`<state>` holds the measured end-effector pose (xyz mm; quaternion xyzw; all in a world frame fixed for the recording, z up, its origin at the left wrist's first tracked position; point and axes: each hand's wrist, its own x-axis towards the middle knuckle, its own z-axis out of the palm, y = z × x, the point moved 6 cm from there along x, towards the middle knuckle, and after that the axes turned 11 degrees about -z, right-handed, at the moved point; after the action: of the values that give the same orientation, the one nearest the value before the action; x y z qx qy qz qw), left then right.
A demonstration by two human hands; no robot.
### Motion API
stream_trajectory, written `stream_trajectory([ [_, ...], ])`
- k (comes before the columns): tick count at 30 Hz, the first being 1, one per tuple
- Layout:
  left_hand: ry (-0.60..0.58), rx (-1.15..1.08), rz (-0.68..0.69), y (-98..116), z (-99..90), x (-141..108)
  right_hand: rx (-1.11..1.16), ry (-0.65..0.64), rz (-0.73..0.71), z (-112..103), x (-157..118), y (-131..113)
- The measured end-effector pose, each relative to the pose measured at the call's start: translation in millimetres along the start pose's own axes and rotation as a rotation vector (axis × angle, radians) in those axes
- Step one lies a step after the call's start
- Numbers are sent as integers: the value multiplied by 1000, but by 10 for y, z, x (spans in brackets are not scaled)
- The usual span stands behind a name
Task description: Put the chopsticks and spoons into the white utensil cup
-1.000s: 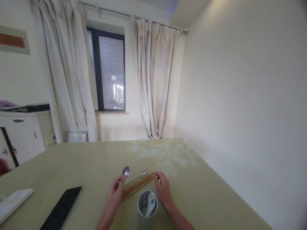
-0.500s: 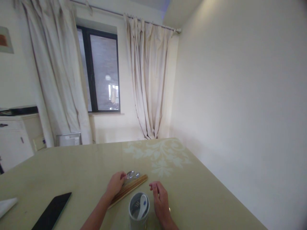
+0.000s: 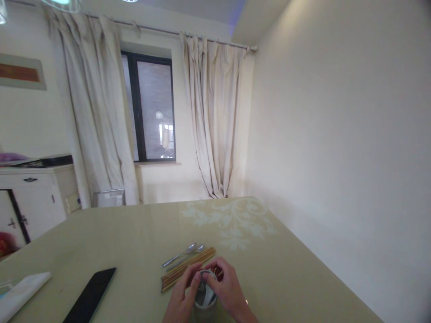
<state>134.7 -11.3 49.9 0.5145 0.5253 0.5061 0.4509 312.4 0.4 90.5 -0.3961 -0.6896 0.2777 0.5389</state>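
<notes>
Nearest, at six o'clock on the table (image 3: 303, 291), stands a cup (image 3: 204, 312) with a white spoon (image 3: 208, 297) inside. Both bare hands grasp it by the rim: the left hand (image 3: 183, 294) curls round from nine o'clock, the right hand (image 3: 229, 289) from three, each with its thumb over the lip. Something dark red shows between the right fingers (too small and hidden to name).

Just beyond, from the cup's ten o'clock round towards twelve, a bundle of chopsticks (image 3: 179, 273) lies slantwise, partly behind the left fingers. Past it rest two metal spoons — a left one (image 3: 191, 247) and a right one (image 3: 201, 247) — side by side, bowls pointing towards one o'clock.

Well apart, at nine, lies a flat black slab (image 3: 90, 296); further out the same way, a flat white object (image 3: 23, 296). A pale leaf pattern (image 3: 235, 224) decorates the table's far end at one o'clock. Beyond, a dark-framed window (image 3: 155, 110) sits at eleven — curtains (image 3: 217, 116) either side — and a white cabinet (image 3: 37, 197) at ten.
</notes>
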Motion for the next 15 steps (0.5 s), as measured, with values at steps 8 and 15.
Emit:
stream_trajectory([
  [8,-54,51,-8,72,110,-19,-695,-226,-317,-75,10,-320],
  [15,-47,104,-4,48,145,-55,-584,1,-459,-290,81,-587],
])
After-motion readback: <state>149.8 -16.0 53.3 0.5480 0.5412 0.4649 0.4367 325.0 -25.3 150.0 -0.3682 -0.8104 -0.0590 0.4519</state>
